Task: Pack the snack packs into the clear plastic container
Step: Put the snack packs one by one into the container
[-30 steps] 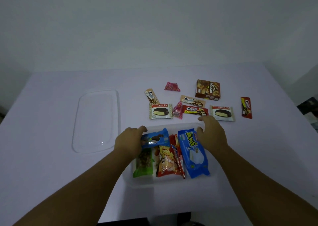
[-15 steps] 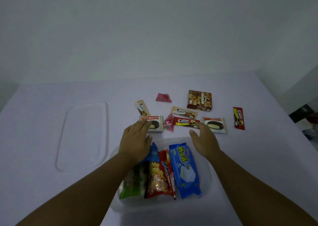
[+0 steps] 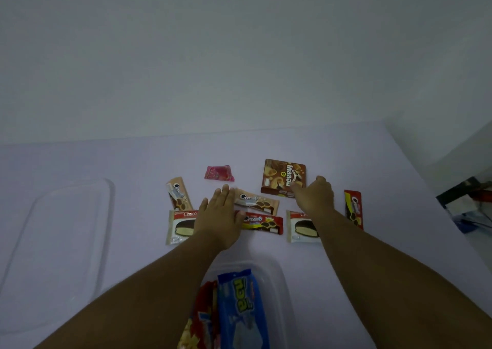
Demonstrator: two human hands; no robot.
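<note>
a: where are your hands?

b: your left hand (image 3: 220,217) lies flat and open, fingers spread, over the choco pie (image 3: 180,226) and touching the tan cream-o (image 3: 257,204) at its 3 o'clock. it grips nothing.

a: and the right?

b: your right hand (image 3: 314,197) rests at the brown box's (image 3: 283,179) 5 o'clock corner, fingers curled; i cannot tell whether it grips.

a: the container?

b: the container (image 3: 279,290) sits at 6 o'clock, holding a blue pack (image 3: 243,308) and a red pack (image 3: 203,319). the lid (image 3: 57,247) lies at 9 o'clock. 8 packs sit loose on the table (image 3: 106,157), a pink one (image 3: 218,173) at 12.
</note>
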